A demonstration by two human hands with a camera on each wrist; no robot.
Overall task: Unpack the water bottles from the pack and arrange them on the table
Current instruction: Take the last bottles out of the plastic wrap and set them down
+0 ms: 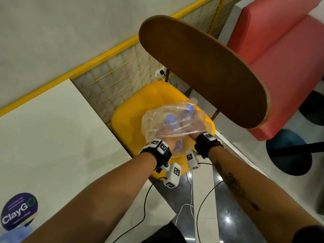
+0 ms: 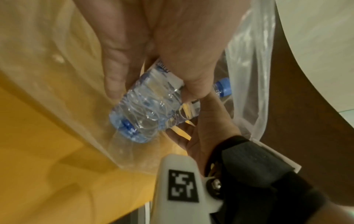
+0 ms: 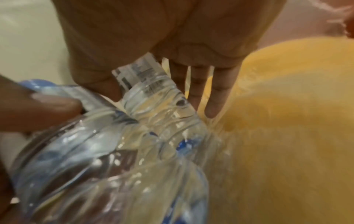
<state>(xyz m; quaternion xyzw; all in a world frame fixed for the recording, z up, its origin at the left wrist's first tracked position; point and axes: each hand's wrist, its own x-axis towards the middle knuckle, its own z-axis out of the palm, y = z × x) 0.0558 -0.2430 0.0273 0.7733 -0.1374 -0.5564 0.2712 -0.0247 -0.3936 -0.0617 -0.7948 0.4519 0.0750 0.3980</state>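
Note:
A torn clear plastic pack (image 1: 154, 123) with several blue-capped water bottles (image 1: 170, 118) lies on a yellow chair seat (image 1: 133, 109). Both hands reach into it. In the left wrist view my left hand (image 2: 153, 84) grips one bottle (image 2: 145, 110) around its body, blue cap pointing down. A second bottle's cap (image 2: 223, 87) shows behind it. In the right wrist view my right hand (image 3: 162, 98) holds another bottle (image 3: 153, 94) between thumb and nearly straight fingers, with loose wrap over it. In the head view the left hand (image 1: 172, 140) and right hand (image 1: 192, 135) are mostly hidden under the plastic.
A brown oval table top (image 1: 201, 67) hangs over the chair's far right side. A white table (image 1: 52, 128) lies to the left, with a round purple sticker (image 1: 19, 210) near its front. A red bench (image 1: 280, 58) stands at the right. Cables (image 1: 189, 199) trail over the floor.

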